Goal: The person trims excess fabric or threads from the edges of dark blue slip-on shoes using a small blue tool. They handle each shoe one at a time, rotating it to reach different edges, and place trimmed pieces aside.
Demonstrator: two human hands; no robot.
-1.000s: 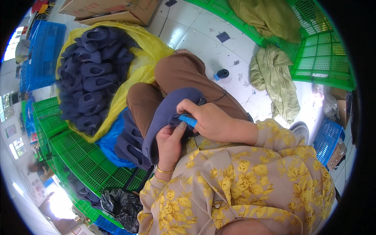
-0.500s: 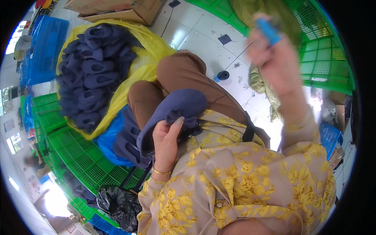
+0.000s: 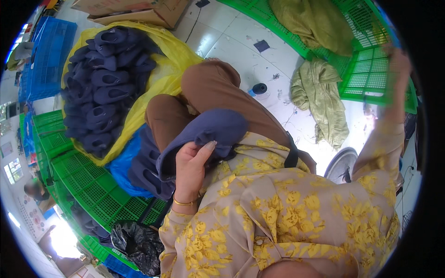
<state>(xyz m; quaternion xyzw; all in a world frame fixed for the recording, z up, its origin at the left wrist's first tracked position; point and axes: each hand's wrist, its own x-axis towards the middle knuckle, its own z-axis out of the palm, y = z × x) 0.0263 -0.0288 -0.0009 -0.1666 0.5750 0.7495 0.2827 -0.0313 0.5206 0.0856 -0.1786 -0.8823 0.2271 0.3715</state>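
Up and out to the far right swings the right hand (image 3: 397,60) — blurred, grip unclear — while the left hand (image 3: 191,164) pinches the navy shoe upper (image 3: 208,132) on the lap.

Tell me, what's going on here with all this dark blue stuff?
A seated person holds a dark blue fabric piece on their lap with the left hand. The right hand is raised far out to the side, blurred, so whatever it holds cannot be made out. A pile of similar pieces lies on yellow sheeting nearby.
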